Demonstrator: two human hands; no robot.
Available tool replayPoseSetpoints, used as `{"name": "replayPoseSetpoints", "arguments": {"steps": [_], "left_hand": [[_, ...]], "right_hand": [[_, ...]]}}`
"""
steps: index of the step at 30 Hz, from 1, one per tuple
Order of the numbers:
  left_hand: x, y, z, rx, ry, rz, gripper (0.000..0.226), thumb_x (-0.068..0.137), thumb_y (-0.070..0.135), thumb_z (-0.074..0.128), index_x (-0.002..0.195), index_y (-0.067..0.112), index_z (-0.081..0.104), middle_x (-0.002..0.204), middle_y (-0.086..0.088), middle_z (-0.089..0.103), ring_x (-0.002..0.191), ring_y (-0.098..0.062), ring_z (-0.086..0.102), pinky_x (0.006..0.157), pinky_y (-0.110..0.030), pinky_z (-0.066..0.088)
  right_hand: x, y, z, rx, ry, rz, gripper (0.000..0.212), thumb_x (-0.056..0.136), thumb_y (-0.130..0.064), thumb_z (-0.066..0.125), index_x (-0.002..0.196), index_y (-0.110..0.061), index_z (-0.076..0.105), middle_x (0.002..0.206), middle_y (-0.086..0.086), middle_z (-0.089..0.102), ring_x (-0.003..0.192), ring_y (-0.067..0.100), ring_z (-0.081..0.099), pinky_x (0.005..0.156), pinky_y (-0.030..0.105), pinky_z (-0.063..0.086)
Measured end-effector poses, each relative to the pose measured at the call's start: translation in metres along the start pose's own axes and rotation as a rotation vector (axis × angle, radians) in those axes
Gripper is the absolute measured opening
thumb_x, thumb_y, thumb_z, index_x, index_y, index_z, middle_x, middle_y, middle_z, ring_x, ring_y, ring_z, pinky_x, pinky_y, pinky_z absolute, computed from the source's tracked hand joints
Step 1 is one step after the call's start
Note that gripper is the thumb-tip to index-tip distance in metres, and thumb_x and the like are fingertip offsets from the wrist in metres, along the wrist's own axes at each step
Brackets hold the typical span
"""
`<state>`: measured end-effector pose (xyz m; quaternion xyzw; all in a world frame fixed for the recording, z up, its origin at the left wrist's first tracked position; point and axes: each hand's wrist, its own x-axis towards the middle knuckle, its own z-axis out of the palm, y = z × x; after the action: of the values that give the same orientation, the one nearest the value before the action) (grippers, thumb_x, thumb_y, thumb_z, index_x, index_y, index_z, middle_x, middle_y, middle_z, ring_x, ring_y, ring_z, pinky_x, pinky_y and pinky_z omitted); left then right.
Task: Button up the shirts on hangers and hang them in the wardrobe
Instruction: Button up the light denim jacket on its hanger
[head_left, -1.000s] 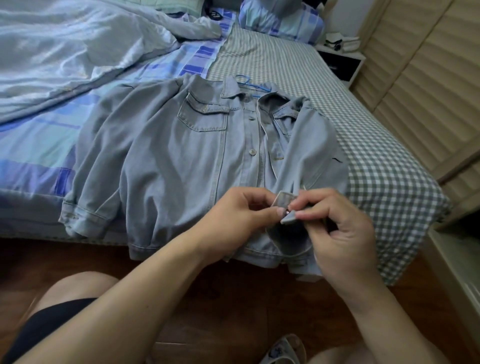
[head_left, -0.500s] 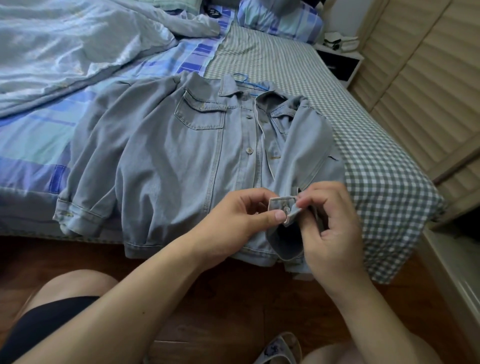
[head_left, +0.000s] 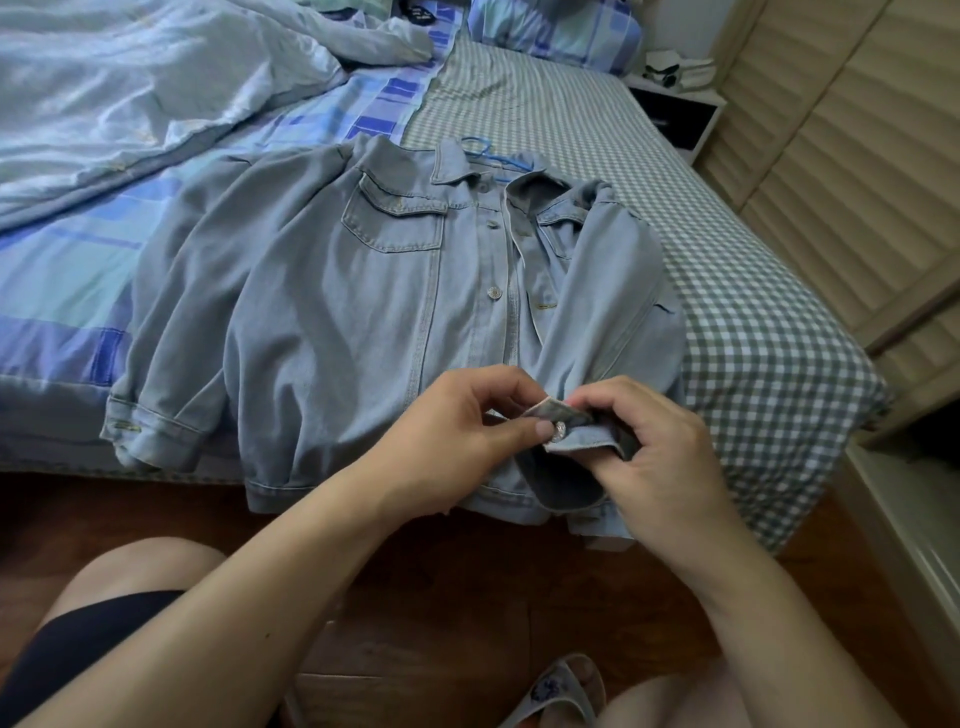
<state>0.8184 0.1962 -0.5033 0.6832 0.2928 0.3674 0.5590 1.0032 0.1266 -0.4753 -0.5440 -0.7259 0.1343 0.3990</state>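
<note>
A light blue denim shirt (head_left: 322, 312) lies front-up on the bed, its hem hanging over the near edge. A blue hanger (head_left: 485, 153) pokes out at the collar. Its front placket is open below the collar, with metal buttons showing. My left hand (head_left: 457, 431) and my right hand (head_left: 660, 457) both pinch the cuff (head_left: 576, 439) of the shirt's right-side sleeve, lifted off the bed. A silver button (head_left: 558, 430) sits on that cuff under my left thumb.
The bed carries a green checked sheet (head_left: 753, 338) on the right and a rumpled pale blue duvet (head_left: 130, 93) at the back left. Slatted wardrobe doors (head_left: 857, 156) stand to the right. A nightstand (head_left: 675, 109) is behind. Wooden floor and a slipper (head_left: 556, 691) lie below.
My hands have turned the cuff so its silver button faces up, and the two ends of the cuff now overlap between my fingers. The shirt body has not moved.
</note>
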Motion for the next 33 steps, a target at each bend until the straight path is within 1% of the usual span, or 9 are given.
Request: {"name": "replayPoseSetpoints", "arguments": {"steps": [2,5,9,13,15,24,28,30,33], "left_hand": [[-0.001,-0.001,0.003,0.014,0.074,0.063,0.005,0.081,0.019,0.079,0.082,0.022,0.075,0.08,-0.002,0.072,0.078,-0.023,0.069,0.075,-0.045,0.056],[-0.006,-0.003,0.007,0.214,0.161,0.276,0.006,0.081,0.01,0.083,0.085,0.014,0.079,0.076,0.011,0.066,0.073,-0.006,0.066,0.069,-0.022,0.049],[-0.008,-0.004,0.005,0.317,0.197,0.411,0.004,0.086,0.015,0.078,0.088,0.012,0.08,0.08,0.0,0.069,0.076,-0.012,0.068,0.068,-0.035,0.054],[-0.009,-0.004,0.0,0.361,0.188,0.492,0.006,0.09,0.007,0.073,0.09,0.007,0.079,0.086,-0.003,0.069,0.081,-0.017,0.07,0.069,-0.041,0.056],[-0.01,-0.005,-0.001,0.37,0.194,0.514,0.006,0.09,0.007,0.073,0.09,0.006,0.078,0.087,-0.003,0.069,0.082,-0.017,0.07,0.069,-0.041,0.056],[-0.008,-0.005,0.0,0.393,0.201,0.568,0.005,0.09,0.003,0.074,0.092,0.004,0.078,0.089,-0.003,0.07,0.084,-0.015,0.071,0.07,-0.038,0.057],[-0.008,-0.007,-0.001,0.385,0.158,0.474,0.011,0.093,0.009,0.071,0.1,0.012,0.079,0.1,0.001,0.07,0.096,-0.01,0.07,0.085,-0.03,0.056],[-0.01,-0.006,-0.001,0.351,0.121,0.376,0.016,0.094,0.008,0.069,0.106,0.013,0.077,0.11,0.004,0.069,0.108,-0.014,0.067,0.094,-0.031,0.053],[-0.015,-0.007,-0.002,0.369,0.021,0.316,0.025,0.098,0.01,0.064,0.121,0.016,0.073,0.123,0.008,0.064,0.12,-0.014,0.061,0.102,-0.03,0.049]], "right_hand": [[0.0,0.001,-0.001,0.009,0.023,0.02,0.025,0.081,-0.004,0.082,0.097,-0.019,0.072,0.091,-0.017,0.068,0.089,0.004,0.067,0.072,0.01,0.048],[0.001,0.0,-0.003,-0.016,0.059,0.007,0.023,0.078,0.0,0.082,0.091,-0.016,0.072,0.085,-0.014,0.067,0.082,0.007,0.067,0.068,0.014,0.049],[0.001,-0.001,-0.002,-0.09,0.08,-0.063,0.019,0.079,0.002,0.081,0.089,-0.013,0.072,0.081,-0.01,0.063,0.076,0.007,0.062,0.065,0.014,0.044],[0.0,0.0,0.005,-0.128,0.099,-0.134,0.033,0.085,0.003,0.075,0.114,-0.013,0.076,0.086,-0.003,0.061,0.076,0.012,0.062,0.066,0.024,0.05],[-0.001,0.002,0.006,-0.126,0.107,-0.167,0.029,0.089,0.0,0.073,0.115,-0.014,0.077,0.084,-0.001,0.058,0.072,0.013,0.061,0.061,0.027,0.05],[-0.002,0.001,0.007,-0.277,0.199,-0.206,0.017,0.088,-0.001,0.07,0.101,-0.007,0.079,0.082,-0.001,0.061,0.069,0.008,0.057,0.061,0.018,0.047],[0.002,0.006,0.004,-0.28,0.193,-0.168,0.01,0.085,0.0,0.077,0.093,-0.006,0.077,0.08,-0.002,0.058,0.065,0.011,0.056,0.057,0.024,0.047],[0.001,0.007,0.003,-0.261,0.165,-0.194,0.005,0.086,-0.005,0.078,0.09,-0.006,0.076,0.08,-0.001,0.057,0.067,0.011,0.057,0.06,0.022,0.047],[-0.002,0.006,0.002,-0.19,0.123,-0.171,0.013,0.087,-0.018,0.08,0.085,-0.007,0.073,0.082,-0.002,0.057,0.072,0.009,0.058,0.065,0.016,0.046]]}}
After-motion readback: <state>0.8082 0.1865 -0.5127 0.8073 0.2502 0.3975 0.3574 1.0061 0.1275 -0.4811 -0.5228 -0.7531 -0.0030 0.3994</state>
